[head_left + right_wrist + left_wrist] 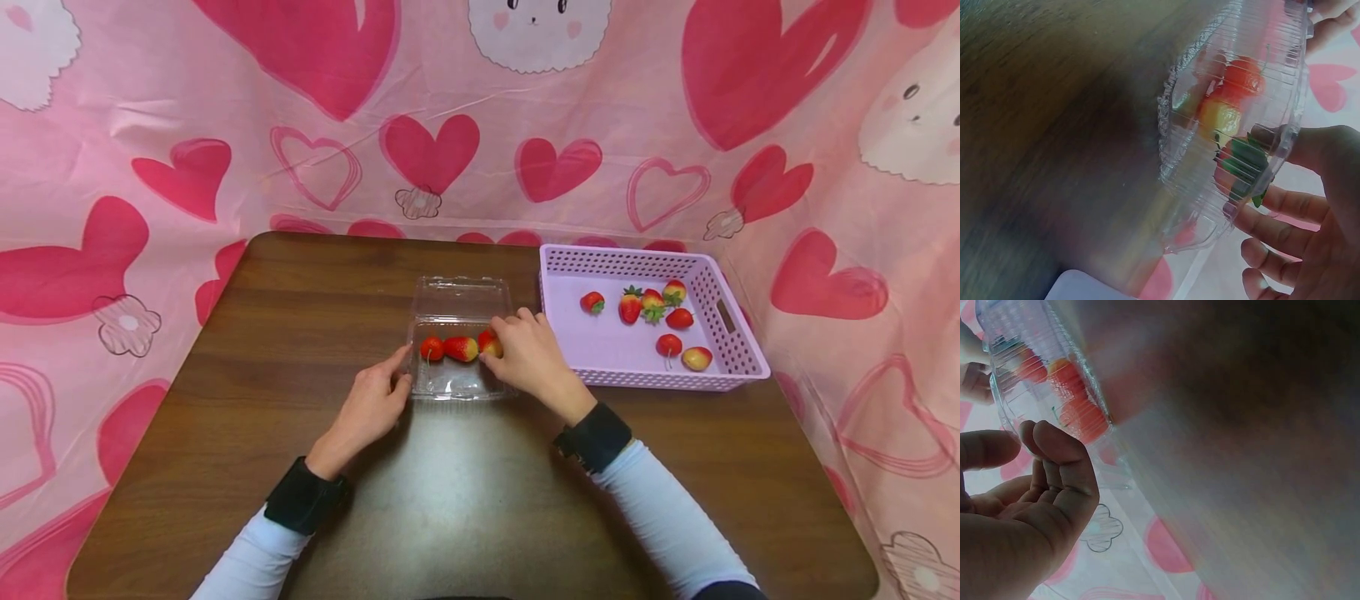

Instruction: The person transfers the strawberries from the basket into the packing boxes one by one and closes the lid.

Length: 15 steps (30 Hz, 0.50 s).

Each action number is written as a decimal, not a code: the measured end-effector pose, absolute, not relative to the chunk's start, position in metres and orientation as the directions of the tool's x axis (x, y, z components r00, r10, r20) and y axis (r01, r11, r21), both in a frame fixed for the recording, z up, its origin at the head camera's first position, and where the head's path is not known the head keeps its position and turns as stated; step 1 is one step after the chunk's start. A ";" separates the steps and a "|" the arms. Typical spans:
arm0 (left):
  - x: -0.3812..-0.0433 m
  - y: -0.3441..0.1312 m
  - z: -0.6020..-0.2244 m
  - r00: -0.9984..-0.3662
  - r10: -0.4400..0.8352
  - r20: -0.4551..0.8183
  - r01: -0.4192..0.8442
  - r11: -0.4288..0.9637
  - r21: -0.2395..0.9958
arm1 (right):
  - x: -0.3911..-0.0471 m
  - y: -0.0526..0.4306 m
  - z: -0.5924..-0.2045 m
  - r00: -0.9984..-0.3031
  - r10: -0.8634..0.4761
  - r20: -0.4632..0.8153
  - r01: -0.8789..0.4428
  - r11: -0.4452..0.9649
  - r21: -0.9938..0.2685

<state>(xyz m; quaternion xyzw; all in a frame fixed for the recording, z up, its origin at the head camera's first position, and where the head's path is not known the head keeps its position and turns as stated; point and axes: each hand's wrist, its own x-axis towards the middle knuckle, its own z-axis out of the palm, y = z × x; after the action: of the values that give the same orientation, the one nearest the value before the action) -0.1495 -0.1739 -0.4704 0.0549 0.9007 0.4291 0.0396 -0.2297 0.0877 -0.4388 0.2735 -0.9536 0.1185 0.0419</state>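
A clear plastic clamshell box (450, 385) lies on the table with its lid (461, 297) folded back. Inside, a red fruit with a thin stem (431, 348) sits at the left, beside a red-and-yellow strawberry (461, 349). My left hand (372, 397) pinches the box's left rim between thumb and fingertips. Over the box's right end, my right hand (528, 350) pinches a strawberry (489, 343) by its sides. Its green leaves (1246, 159) show through the clear wall in the right wrist view, with the thumb and fingers around it.
A lilac perforated basket (600, 350) stands right of the box, close to my right hand. Several strawberries (630, 308) and other small red fruits lie in it. The brown wooden table (450, 492) has a pink heart-printed cloth (322, 175) behind it and at both sides.
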 end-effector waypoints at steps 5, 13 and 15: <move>-0.149 -0.174 -0.470 -0.991 0.128 -0.035 0.053 0.618 0.784 | -0.231 0.086 -0.442 -0.851 -0.514 0.106 -0.524 0.824 -0.214; -0.149 -0.174 -0.471 -0.991 0.136 -0.019 0.070 0.617 0.784 | -0.232 0.084 -0.445 -0.862 -0.504 0.059 -0.504 0.837 -0.215; -0.149 -0.174 -0.471 -0.991 0.136 -0.011 0.076 0.619 0.782 | -0.232 0.083 -0.445 -0.863 -0.503 0.052 -0.502 0.839 -0.212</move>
<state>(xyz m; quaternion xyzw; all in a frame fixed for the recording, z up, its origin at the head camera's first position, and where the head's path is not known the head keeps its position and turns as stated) -0.1493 -0.1740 -0.4714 0.0592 0.8990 0.4325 0.0346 -0.2315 0.0829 -0.4450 0.2619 -0.9588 0.1097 -0.0026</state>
